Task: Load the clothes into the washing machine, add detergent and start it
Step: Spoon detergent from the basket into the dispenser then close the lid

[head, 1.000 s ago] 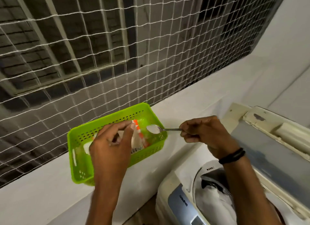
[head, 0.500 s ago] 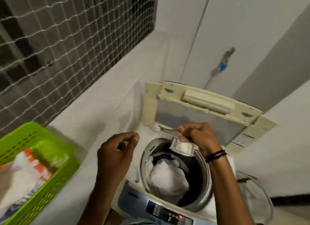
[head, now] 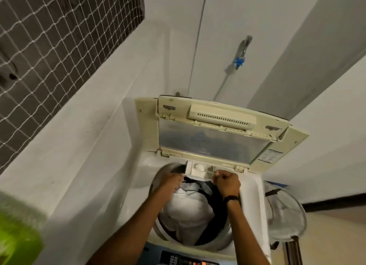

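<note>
Green basket (head: 18, 235): we see it blurred, well off to the left of our left hand, on the white ledge (head: 83, 146).
Netted window (head: 49, 39): up and to the left of the left hand, well apart from it.
Left hand (head: 171, 180): it reaches to the left front corner of the detergent drawer (head: 200, 168). Its fingers are blurred and partly hidden, so we cannot tell its grasp.
Clothes (head: 186, 207): a white bundle with dark cloth, inside the washing machine (head: 144, 165) drum, just nearer than both hands and between our forearms.
Detergent drawer: just beyond the hands, with a white heap in one compartment.
Lid (head: 213, 140): raised open, beyond both hands.
Right hand (head: 227, 180): clenched in a fist at the drawer's right front. We cannot see anything inside it.
Wristband (head: 232, 198): black, on the right wrist.
Tap (head: 240, 55): on the wall, far beyond the right hand.
Mesh hamper (head: 287, 215): to the right of the right hand, beside the machine.
</note>
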